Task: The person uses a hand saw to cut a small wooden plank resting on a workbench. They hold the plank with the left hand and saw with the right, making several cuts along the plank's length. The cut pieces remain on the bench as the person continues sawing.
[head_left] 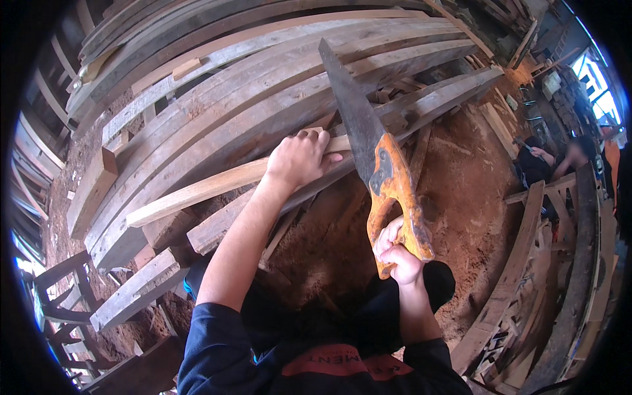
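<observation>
My right hand (401, 253) is wrapped round the worn orange handle of a handsaw (359, 118). The dark blade points up and away from me, its edge beside the end of a pale wooden strip (204, 191). Whether the teeth touch the wood I cannot tell. My left hand (303, 158) grips that strip close to the blade, the fingers curled over its far side. The strip slants from lower left to upper right above a thicker grey beam (224, 227).
Long weathered planks (263, 99) lie side by side beyond my hands. A short squared block (93, 191) rests on them at left. Reddish sawdust (454, 191) covers the ground. More timbers (520, 276) stand at right, where another person (533, 161) is at work.
</observation>
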Motion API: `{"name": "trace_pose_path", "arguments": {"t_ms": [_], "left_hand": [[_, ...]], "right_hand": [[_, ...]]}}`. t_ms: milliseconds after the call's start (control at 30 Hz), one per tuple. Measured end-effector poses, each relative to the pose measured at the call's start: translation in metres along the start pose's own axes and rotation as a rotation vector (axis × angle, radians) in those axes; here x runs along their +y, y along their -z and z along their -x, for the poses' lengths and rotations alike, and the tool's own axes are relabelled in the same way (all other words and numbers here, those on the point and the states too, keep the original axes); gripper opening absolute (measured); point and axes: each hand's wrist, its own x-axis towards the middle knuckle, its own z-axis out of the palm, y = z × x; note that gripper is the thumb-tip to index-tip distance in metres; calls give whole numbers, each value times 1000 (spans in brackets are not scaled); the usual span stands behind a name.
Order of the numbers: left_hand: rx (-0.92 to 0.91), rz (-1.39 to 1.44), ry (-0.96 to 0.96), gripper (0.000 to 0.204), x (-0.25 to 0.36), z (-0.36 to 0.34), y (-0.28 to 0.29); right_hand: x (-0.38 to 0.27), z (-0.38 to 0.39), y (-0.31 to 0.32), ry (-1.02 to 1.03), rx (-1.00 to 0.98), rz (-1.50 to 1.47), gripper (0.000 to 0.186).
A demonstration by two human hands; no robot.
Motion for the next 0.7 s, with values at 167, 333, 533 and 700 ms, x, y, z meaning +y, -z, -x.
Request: {"name": "trace_pose_path", "arguments": {"t_ms": [167, 333, 533, 700], "left_hand": [[44, -22, -12, 52, 0, 3, -2], [97, -89, -28, 49, -2, -5, -4], [134, -80, -62, 48, -3, -1, -8], [30, -75, -19, 47, -2, 0, -1]], "right_hand": [[-1, -3, -2, -33, 17, -21, 25], [-5, -7, -3, -12, 11, 60, 25], [19, 9, 2, 107, -33, 185, 27], [16, -10, -12, 18, -2, 135, 20]]}}
